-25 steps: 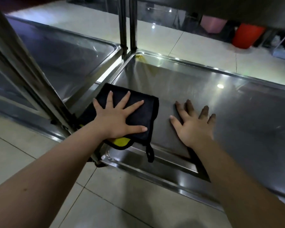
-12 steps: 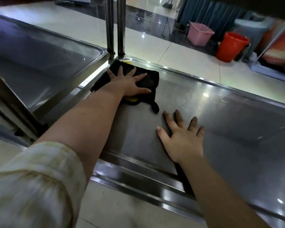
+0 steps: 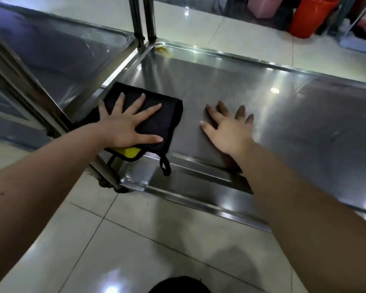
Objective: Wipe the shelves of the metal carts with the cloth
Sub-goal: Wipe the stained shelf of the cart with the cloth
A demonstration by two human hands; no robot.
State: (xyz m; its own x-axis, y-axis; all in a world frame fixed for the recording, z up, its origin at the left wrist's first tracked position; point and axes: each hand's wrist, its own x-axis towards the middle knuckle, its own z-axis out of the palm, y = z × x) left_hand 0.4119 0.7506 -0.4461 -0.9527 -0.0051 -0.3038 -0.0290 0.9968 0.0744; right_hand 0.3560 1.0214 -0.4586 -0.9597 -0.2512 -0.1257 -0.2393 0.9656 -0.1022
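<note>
A black cloth (image 3: 165,121) with a yellow underside and a hanging loop lies at the near left corner of a low metal cart shelf (image 3: 262,106). My left hand (image 3: 127,121) presses flat on the cloth, fingers spread wide. My right hand (image 3: 228,127) rests palm down on the bare shelf to the right of the cloth, holding nothing. A small yellow smear (image 3: 162,49) sits in the shelf's far left corner.
A second metal cart shelf (image 3: 57,51) stands right beside it on the left, their upright posts (image 3: 143,17) close together. A slanted metal leg (image 3: 19,81) crosses at left. A red bucket (image 3: 311,15) and a pink bin (image 3: 264,5) stand on the tiled floor behind.
My left hand has pulled the cloth from the shelf's far left corner back to the near left corner. My right hand stays flat on the shelf.
</note>
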